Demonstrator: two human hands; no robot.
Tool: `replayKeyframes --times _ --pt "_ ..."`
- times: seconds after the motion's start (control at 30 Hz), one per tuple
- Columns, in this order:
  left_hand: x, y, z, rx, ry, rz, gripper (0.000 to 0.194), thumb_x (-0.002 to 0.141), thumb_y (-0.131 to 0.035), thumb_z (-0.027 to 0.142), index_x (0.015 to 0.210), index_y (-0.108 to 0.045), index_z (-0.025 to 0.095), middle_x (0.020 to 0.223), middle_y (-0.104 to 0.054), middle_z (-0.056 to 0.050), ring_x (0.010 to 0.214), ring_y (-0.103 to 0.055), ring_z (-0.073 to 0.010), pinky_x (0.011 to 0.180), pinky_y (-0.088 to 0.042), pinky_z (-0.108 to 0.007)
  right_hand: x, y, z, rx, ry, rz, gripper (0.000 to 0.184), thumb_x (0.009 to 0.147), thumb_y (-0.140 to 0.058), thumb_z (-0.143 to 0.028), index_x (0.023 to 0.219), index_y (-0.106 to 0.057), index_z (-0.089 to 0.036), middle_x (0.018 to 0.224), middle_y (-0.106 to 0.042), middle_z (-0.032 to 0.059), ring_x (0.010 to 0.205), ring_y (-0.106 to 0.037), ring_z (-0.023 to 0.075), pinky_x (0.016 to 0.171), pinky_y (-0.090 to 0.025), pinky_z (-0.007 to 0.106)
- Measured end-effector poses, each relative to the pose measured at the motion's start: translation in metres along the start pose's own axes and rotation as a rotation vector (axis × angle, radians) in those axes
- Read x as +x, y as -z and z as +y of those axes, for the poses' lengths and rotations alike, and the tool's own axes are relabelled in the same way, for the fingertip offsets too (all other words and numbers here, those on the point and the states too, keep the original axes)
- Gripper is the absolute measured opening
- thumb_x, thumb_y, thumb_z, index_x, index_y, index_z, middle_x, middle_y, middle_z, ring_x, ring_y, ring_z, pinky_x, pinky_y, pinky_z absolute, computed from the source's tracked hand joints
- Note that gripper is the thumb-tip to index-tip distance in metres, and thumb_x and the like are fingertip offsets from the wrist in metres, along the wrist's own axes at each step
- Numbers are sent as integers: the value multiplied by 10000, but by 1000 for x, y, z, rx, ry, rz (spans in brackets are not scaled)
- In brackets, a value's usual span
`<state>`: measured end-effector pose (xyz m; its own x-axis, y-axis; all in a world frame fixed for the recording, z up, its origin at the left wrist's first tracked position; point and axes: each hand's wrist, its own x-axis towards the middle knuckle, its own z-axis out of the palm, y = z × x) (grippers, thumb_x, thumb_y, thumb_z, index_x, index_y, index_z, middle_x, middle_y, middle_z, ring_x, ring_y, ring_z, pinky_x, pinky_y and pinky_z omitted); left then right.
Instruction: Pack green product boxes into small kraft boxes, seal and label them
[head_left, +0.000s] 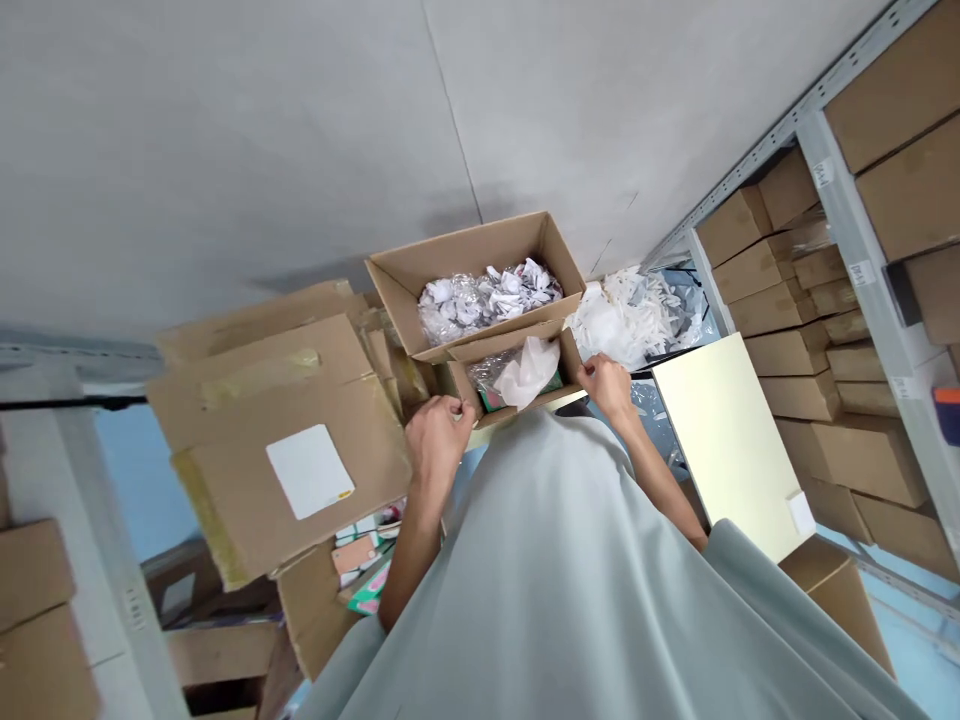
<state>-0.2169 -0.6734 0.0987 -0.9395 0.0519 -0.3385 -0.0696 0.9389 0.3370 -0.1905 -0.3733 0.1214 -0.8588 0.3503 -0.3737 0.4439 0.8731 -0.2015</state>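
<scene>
grey wall (262,130), small carton (570,355) between left hand (437,435) and right hand (609,385), each pinching a side (paper (531,372) inside)

Your garment (570,560), lower centre, is plain pale grey-blue. Your small carton (571,356), mid-frame, is brown; its crumpled sheet (531,372) is white. The white label (309,468), centre-left, bears yellow.

Free air above the small box (570,356) — larger box (459,254) just beyond, cardboard (232,445) crowding the left
</scene>
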Motion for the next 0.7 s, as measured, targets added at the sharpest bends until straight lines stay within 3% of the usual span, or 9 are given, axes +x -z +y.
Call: replayKeyframes --times 0.13,0.3,0.5,0.7 --pt "7 6 28 1 -131 34 280 1006 -597 385 915 -806 224 1060 -844 -101 926 -770 -284 769 -480 -357 -30 9 38 86 -153 52 232 1089 -645 -293 1057 -854 -198 1180 -854 91 1014 -794 238 816 -506 274" --pt "28 -11 99 23 -466 -114 253 999 -611 371 891 -793 232 1056 -848 -91 884 -764 -267 751 -473 -347 -95 8 106 199 -445 152 213 1073 -660 -296 1014 -844 -206 1112 -854 73 951 -783 230 785 -494 279" --pt "29 -56 220 90 -901 -283 237 997 -621 359 921 -800 224 1057 -846 -81 898 -769 -261 801 -508 -343 -180 -6 190 347 -817 346 232 1068 -650 -336 976 -829 -221 1084 -858 69 932 -778 236 804 -507 297" --pt "-21 -119 333 186 -1149 -382 246 1000 -610 347 905 -801 223 1041 -846 -84 916 -783 -275 844 -549 -350 -231 -25 273 480 -1029 443 194 1044 -668 -308 974 -829 -223 1072 -864 67 937 -784 245 817 -513 311"
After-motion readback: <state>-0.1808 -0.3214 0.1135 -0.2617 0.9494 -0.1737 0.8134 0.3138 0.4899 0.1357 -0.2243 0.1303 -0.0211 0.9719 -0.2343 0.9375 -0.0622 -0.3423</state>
